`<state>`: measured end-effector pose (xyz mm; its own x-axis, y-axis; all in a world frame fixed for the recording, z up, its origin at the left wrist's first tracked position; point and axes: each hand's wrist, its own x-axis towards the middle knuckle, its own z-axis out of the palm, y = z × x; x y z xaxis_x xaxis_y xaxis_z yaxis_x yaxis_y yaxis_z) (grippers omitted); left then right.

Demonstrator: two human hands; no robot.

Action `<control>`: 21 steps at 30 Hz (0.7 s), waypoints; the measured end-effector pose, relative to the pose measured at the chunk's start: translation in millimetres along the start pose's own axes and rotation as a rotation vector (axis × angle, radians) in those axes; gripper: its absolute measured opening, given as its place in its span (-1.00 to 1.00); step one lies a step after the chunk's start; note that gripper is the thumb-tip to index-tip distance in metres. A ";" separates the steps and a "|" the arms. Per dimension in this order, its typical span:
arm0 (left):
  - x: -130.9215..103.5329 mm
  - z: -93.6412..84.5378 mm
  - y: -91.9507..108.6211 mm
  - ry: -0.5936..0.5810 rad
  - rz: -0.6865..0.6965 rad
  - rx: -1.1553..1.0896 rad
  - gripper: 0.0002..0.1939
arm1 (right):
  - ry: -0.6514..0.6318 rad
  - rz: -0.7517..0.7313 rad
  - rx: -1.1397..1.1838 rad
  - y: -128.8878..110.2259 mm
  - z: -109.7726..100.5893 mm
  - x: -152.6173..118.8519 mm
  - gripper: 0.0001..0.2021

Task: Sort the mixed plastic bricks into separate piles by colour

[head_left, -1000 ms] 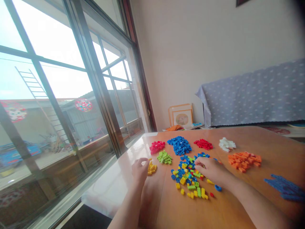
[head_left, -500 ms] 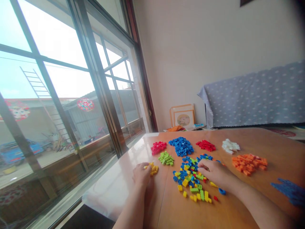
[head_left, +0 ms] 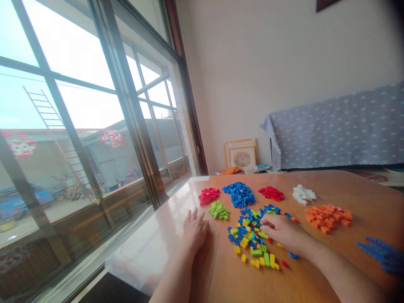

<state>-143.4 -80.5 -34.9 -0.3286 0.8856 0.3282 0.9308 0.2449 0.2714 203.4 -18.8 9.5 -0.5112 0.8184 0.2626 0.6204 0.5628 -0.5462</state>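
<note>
My left hand (head_left: pixel 195 229) is open, fingers spread, palm down over the small heap of yellow bricks, which it almost wholly covers. Just beyond its fingers lies a pile of lime green bricks (head_left: pixel 219 210). At the right side of a mixed heap of blue, yellow, green and red toy bricks (head_left: pixel 244 243) is my right hand (head_left: pixel 277 228). Its thumb and fingers are curled together among the pieces; whatever they pinch, if anything, is hidden. A loose blue round piece (head_left: pixel 293 255) lies beneath the right wrist.
Sorted piles stand on the wooden table (head_left: pixel 233 282): pinkish-red pieces (head_left: pixel 208 196), blue pieces (head_left: pixel 239 194), red bricks (head_left: pixel 271 193), white bricks (head_left: pixel 304 194), orange bricks (head_left: pixel 328 217) and long blue pieces (head_left: pixel 381 253). A window (head_left: pixel 94 118) runs along the left.
My left hand has moved slightly right, opening its fingers over the yellow bricks and hiding them. My right hand stays at the mixed heap with little movement.
</note>
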 end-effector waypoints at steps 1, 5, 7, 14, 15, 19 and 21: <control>0.3 0.2 1.6 -0.040 0.008 0.022 -0.54 | -0.003 -0.001 -0.004 -0.1 0.0 -0.1 -0.78; 2.6 -1.1 3.1 -0.082 0.088 0.055 -0.64 | -0.016 0.013 -0.005 0.2 0.1 0.5 -0.76; 4.3 -2.4 2.2 -0.071 0.125 0.065 -0.65 | -0.026 0.025 0.000 0.0 0.3 0.6 -0.76; 9.6 0.6 -1.6 -0.043 0.101 0.091 -0.64 | -0.038 0.051 -0.004 -3.3 -0.8 -0.5 -0.76; 10.5 1.6 -2.0 -0.042 0.099 0.095 -0.64 | -0.036 0.049 -0.001 -2.5 -0.1 -0.2 -0.77; 17.1 3.8 -3.6 -0.048 0.093 0.112 -0.66 | -0.049 0.046 0.012 8.6 8.4 3.8 -0.78; 21.4 4.1 -4.6 -0.051 0.090 0.121 -0.68 | -0.072 0.052 0.011 16.2 14.3 6.7 -0.78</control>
<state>-154.0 -61.0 -32.9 -0.2368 0.9245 0.2987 0.9697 0.2061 0.1310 201.5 -5.8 -8.9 -0.5201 0.8359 0.1758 0.6409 0.5179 -0.5666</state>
